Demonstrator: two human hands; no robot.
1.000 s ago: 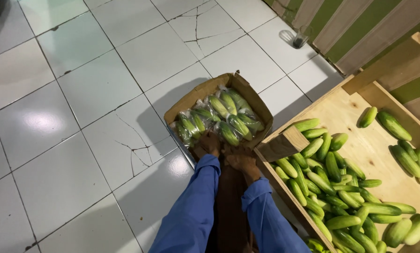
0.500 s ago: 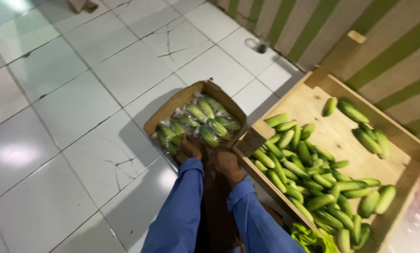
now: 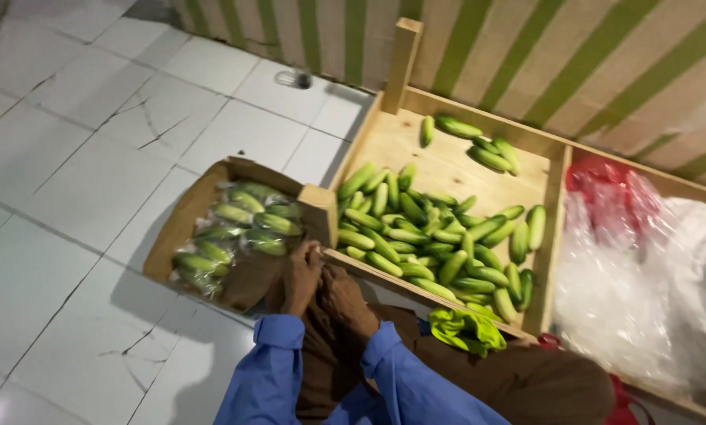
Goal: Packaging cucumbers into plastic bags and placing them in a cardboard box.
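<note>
Both hands are seen close together at the near edge of a cardboard box (image 3: 181,228). The left hand (image 3: 302,277) is laid against the box rim, and the right hand (image 3: 346,299) rests just beside it; how far the fingers are closed, and whether anything is gripped, cannot be told. Bagged cucumbers (image 3: 239,228) lie in the box, just ahead of the hands. Loose cucumbers (image 3: 427,232) are piled in a wooden crate (image 3: 553,205) to the right.
</note>
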